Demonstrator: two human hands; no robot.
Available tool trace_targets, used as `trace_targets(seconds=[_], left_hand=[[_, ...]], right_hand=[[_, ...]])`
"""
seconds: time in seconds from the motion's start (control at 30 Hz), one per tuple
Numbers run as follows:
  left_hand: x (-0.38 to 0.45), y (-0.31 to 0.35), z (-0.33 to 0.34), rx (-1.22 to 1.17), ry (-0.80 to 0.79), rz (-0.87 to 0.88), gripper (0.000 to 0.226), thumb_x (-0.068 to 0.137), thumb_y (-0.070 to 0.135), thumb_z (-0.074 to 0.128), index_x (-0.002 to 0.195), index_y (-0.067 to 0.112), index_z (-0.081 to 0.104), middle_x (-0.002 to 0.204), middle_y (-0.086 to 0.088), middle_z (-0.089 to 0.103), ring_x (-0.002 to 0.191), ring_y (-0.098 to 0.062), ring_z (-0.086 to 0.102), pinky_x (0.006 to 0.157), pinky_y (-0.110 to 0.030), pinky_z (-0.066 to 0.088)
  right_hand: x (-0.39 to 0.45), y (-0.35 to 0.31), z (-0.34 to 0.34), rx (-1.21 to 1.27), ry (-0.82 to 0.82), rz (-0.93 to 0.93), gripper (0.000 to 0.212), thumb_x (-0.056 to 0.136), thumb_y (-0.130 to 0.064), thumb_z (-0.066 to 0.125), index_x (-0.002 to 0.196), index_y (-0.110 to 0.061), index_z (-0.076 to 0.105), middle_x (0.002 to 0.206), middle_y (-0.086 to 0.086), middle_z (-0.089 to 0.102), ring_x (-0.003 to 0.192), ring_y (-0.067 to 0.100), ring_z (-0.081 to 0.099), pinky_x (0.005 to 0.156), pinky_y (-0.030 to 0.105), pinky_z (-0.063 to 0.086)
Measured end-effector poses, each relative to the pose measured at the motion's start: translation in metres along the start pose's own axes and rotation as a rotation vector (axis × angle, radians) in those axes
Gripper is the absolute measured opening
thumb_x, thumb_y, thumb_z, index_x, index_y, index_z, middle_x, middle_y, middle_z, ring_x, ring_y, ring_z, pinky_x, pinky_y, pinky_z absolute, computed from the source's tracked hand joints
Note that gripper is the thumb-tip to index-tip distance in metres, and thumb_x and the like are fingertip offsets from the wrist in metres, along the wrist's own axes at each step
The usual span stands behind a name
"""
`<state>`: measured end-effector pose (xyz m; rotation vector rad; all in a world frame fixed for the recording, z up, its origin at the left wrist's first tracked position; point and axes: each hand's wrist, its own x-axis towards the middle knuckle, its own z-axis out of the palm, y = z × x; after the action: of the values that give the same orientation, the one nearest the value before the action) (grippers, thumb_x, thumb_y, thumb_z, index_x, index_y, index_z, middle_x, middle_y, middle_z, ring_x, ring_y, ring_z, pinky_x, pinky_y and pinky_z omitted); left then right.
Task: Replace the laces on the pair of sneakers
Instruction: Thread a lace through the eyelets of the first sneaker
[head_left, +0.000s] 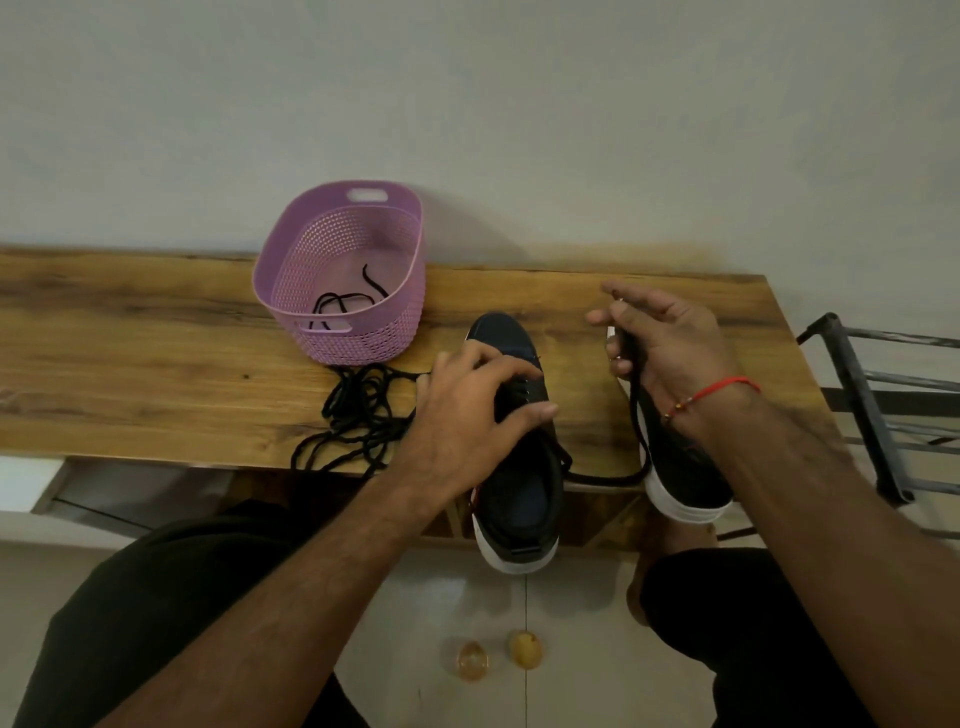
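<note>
Two canvas sneakers (519, 467) — right hand (670, 358) pinches corded lace (636, 415).

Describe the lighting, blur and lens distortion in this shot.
Head view: dim, soft, even light with no glare; the purple basket casts only a faint shadow on the wall. The wide-angle lens bows the wooden table edges and stretches the forearms. The left hand and right hand look slightly soft, the sneakers' details murky.

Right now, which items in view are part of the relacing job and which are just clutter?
Job:
- left sneaker, left hand on it
- right sneaker
- black lace pinched by right hand
- loose lace pile
- pink basket holding a lace

Lying about:
- metal rack
- two round objects on the floor
</note>
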<state>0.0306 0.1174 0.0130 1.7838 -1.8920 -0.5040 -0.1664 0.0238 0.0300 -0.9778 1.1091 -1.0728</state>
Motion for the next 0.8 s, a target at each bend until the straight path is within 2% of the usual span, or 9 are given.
trace_targets(seconds=[0.17, 0.23, 0.3, 0.37, 0.43, 0.53, 0.63, 0.7, 0.8], left_hand=[[-0.004, -0.017, -0.011, -0.004, -0.175, -0.191, 0.066, 0.078, 0.055, 0.079, 0.136, 0.043, 0.050, 0.123, 0.015, 0.037, 0.131, -0.013, 0.039, 0.113, -0.045, 0.033], [-0.005, -0.017, -0.011, -0.049, -0.172, -0.202, 0.065, 0.077, 0.048, 0.082, 0.134, 0.041, 0.050, 0.122, 0.015, 0.038, 0.126, -0.009, 0.041, 0.111, -0.051, 0.039], [-0.005, -0.016, -0.010, -0.110, -0.154, -0.194, 0.062, 0.077, 0.043, 0.084, 0.128, 0.041, 0.050, 0.117, 0.017, 0.039, 0.110, -0.003, 0.043, 0.105, -0.052, 0.044], [-0.005, -0.016, -0.009, -0.155, -0.122, -0.170, 0.052, 0.077, 0.041, 0.084, 0.116, 0.043, 0.051, 0.113, 0.020, 0.040, 0.092, 0.000, 0.042, 0.098, -0.047, 0.049], [-0.005, -0.015, -0.007, -0.187, -0.070, -0.135, 0.036, 0.079, 0.040, 0.083, 0.102, 0.042, 0.055, 0.110, 0.019, 0.043, 0.085, -0.002, 0.043, 0.085, -0.033, 0.048], [-0.004, -0.014, -0.004, -0.169, -0.023, -0.112, 0.024, 0.081, 0.040, 0.080, 0.087, 0.044, 0.058, 0.106, 0.019, 0.045, 0.086, -0.003, 0.044, 0.078, -0.023, 0.042], [-0.005, -0.015, -0.002, -0.127, 0.006, -0.117, 0.019, 0.082, 0.041, 0.080, 0.087, 0.042, 0.062, 0.100, 0.021, 0.047, 0.091, -0.001, 0.045, 0.076, -0.017, 0.038], [-0.006, -0.016, -0.003, -0.094, 0.026, -0.127, 0.016, 0.081, 0.043, 0.079, 0.086, 0.041, 0.063, 0.097, 0.020, 0.050, 0.094, 0.000, 0.048, 0.077, -0.017, 0.038], [-0.007, -0.015, -0.003, -0.080, 0.043, -0.131, 0.014, 0.081, 0.046, 0.078, 0.085, 0.039, 0.066, 0.093, 0.017, 0.057, 0.093, -0.002, 0.055, 0.083, -0.028, 0.050]], right_hand=[[-0.003, 0.010, 0.005, -0.341, -0.155, -0.053, 0.021, 0.097, -0.005, 0.059, 0.110, -0.012, 0.074, 0.093, 0.007, 0.070, 0.064, 0.011, 0.057, 0.051, 0.024, 0.051], [-0.005, 0.015, 0.008, -0.548, -0.242, -0.083, 0.023, 0.096, -0.006, 0.061, 0.102, -0.020, 0.077, 0.091, 0.005, 0.069, 0.069, 0.010, 0.059, 0.057, 0.026, 0.056], [-0.007, 0.018, 0.011, -0.702, -0.308, -0.115, 0.022, 0.093, -0.007, 0.065, 0.101, -0.024, 0.077, 0.083, 0.002, 0.069, 0.066, 0.007, 0.061, 0.060, 0.024, 0.057], [-0.009, 0.020, 0.013, -0.739, -0.351, -0.126, 0.017, 0.088, -0.010, 0.072, 0.099, -0.022, 0.076, 0.078, -0.001, 0.071, 0.064, 0.005, 0.065, 0.061, 0.022, 0.057], [-0.009, 0.023, 0.014, -0.781, -0.374, -0.132, 0.012, 0.086, -0.013, 0.074, 0.095, -0.021, 0.076, 0.081, -0.003, 0.073, 0.071, 0.005, 0.069, 0.063, 0.023, 0.059], [-0.011, 0.027, 0.016, -0.823, -0.392, -0.157, 0.009, 0.088, -0.015, 0.073, 0.095, -0.020, 0.076, 0.086, -0.006, 0.074, 0.077, 0.004, 0.070, 0.069, 0.023, 0.060], [-0.012, 0.029, 0.019, -0.825, -0.403, -0.178, 0.007, 0.090, -0.015, 0.071, 0.094, -0.018, 0.076, 0.088, -0.010, 0.071, 0.074, 0.001, 0.068, 0.067, 0.021, 0.059], [-0.013, 0.028, 0.020, -0.842, -0.412, -0.186, 0.007, 0.090, -0.015, 0.071, 0.093, -0.019, 0.076, 0.087, -0.013, 0.070, 0.075, -0.001, 0.066, 0.066, 0.017, 0.057], [-0.015, 0.028, 0.022, -0.867, -0.410, -0.216, 0.009, 0.090, -0.016, 0.071, 0.089, -0.025, 0.074, 0.085, -0.017, 0.067, 0.077, -0.004, 0.063, 0.064, 0.011, 0.052]])
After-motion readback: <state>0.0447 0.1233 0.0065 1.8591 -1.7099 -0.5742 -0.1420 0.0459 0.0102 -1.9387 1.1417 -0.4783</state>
